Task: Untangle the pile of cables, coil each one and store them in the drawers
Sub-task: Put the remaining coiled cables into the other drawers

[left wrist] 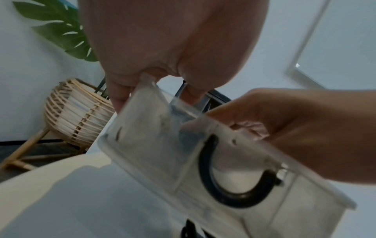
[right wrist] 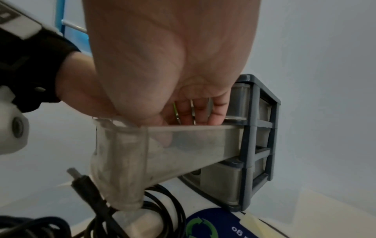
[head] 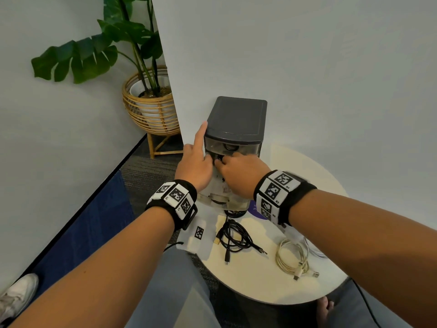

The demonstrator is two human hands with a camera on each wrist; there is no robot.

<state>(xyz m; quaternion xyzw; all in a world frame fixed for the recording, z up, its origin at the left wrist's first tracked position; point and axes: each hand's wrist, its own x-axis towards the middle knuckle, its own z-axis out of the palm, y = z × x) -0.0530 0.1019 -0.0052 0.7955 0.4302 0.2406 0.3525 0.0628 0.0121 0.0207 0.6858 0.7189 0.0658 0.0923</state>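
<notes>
White walls meet at a corner behind a round cream table (head: 314,176), with blue and grey carpet on the floor to the left. On the table against the wall stands a grey drawer unit (head: 236,121) with translucent drawers. Its middle drawer (head: 221,185) is pulled out toward the person.

Left hand (head: 195,163): index finger extended, tip against the unit's upper left corner. Remaining fingers curl at the drawer's far left edge; the left wrist view shows them over its rim. Whether they clamp it cannot be told.

Right hand (head: 238,171): reaches into the open drawer, fingers bent down inside. A dark cable shows at the fingertips, but an actual grip on it cannot be confirmed. The left wrist view shows a black cable loop (left wrist: 230,180) lying in the drawer, seen through its clear wall.

Still on the table, near the person: a black cable (head: 236,235), loosely coiled, and to its right, apart from it, a coiled white cable (head: 293,259). A paper marker (head: 199,232) lies left of the black cable.

Beyond the wall corner stands a plant (head: 99,46) in a wicker stand (head: 151,107).
</notes>
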